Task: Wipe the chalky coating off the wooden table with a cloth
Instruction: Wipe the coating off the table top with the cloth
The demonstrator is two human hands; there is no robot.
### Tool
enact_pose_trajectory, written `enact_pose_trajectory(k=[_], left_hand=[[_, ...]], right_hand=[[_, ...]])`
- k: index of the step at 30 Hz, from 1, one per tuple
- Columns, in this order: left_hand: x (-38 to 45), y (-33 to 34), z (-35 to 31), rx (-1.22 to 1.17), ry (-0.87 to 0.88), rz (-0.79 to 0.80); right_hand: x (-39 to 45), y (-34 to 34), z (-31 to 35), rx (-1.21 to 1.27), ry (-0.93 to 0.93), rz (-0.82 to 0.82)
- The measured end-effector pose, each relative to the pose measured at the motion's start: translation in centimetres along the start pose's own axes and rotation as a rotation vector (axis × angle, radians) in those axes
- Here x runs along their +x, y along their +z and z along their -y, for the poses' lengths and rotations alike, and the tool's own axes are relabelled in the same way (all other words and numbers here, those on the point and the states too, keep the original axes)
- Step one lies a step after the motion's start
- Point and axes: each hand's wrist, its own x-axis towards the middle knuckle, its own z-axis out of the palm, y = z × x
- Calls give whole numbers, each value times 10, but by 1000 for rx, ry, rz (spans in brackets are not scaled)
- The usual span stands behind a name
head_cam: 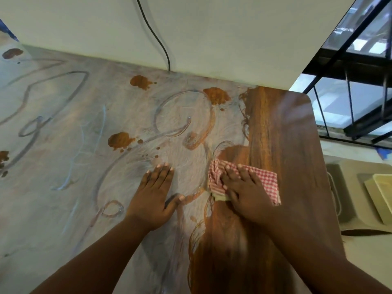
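A wooden table [282, 149] fills the view. Its right strip shows bare brown wood; the middle and left carry a pale chalky coating [63, 198] marked with swirls, lines and wet brown spots. My right hand [244, 192] presses flat, fingers straight, on a red-and-white checked cloth [265, 179] lying at the border between coated and bare wood. My left hand [154, 196] rests flat on the coating, fingers straight and together, just left of the cloth.
A white wall [212, 28] runs along the table's far edge, with a black cable [157, 39] hanging down it. Past the table's right edge, on the floor, lie beige trays [364, 198]. A black metal frame [350, 66] stands at the upper right.
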Motion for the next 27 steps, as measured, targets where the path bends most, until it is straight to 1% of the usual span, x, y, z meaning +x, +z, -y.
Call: enact_pose_trajectory(k=[2,4,7,10,12,13,16,18,20,23,27], left_hand=[[0,-2,-1,-9,6,-7],[-1,-3,-1,-10,5,-17],[0,-2,-1,1,7,-29],[1,-1,0,-21,5,-33],[1,-1,1,-32,5,-32],[1,0,1,-32,6,-30],[0,0,1,-28,1,-18],[0,-1,0,-26,-6,-14],[1,-2,-1,-29,-20,-9],[1,-2,-1,-34,-32,-6],[1,-3,-1,-26,-41,2]], right_hand=[[-19,-4,-18,17,-23,1],[-13,-15,-41,43,26,-11],[34,-26,-56,51,184,-74],[90,-33,-43,65,315,-79],[111,-34,-24,63,301,-67],[112,-31,-16,56,254,-65],[79,-17,-10,40,20,-36],[56,-16,-31,48,-69,-3],[54,-24,-63,43,-55,7],[85,-38,-90,1,59,-28],[138,-45,-63,-5,149,-84]])
